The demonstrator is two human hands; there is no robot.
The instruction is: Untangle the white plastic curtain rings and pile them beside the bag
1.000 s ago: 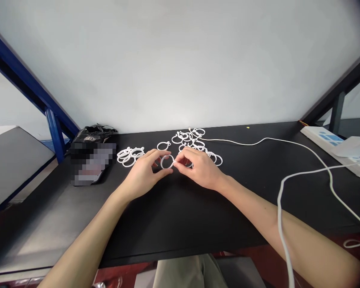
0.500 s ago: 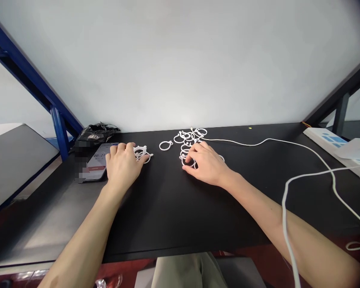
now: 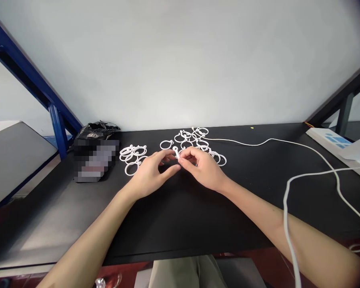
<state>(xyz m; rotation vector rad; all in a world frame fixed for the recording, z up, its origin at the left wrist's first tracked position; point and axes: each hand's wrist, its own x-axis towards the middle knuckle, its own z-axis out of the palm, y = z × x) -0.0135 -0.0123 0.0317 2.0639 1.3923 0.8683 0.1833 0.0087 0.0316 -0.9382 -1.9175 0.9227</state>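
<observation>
Near the middle of the black table, my right hand pinches a white plastic ring between thumb and fingertips, its small knobbed end sticking up to the left. My left hand comes close from the left, thumb and fingers apart around the near side of that ring; no firm grip by it shows. Left of my left hand lies a loose group of white rings. A single ring rests behind the hands. More white rings lie in a heap behind and beside my right hand, partly hidden by it.
A blurred-out phone and a black plastic bag are at the left. A white cable runs across the table to the right, crossing before my right forearm. A white power strip lies at the right edge.
My left hand has moved right, away from the left ring group, leaving rings there. My right hand has taken a ring from the heap and lifted it toward my left hand.
</observation>
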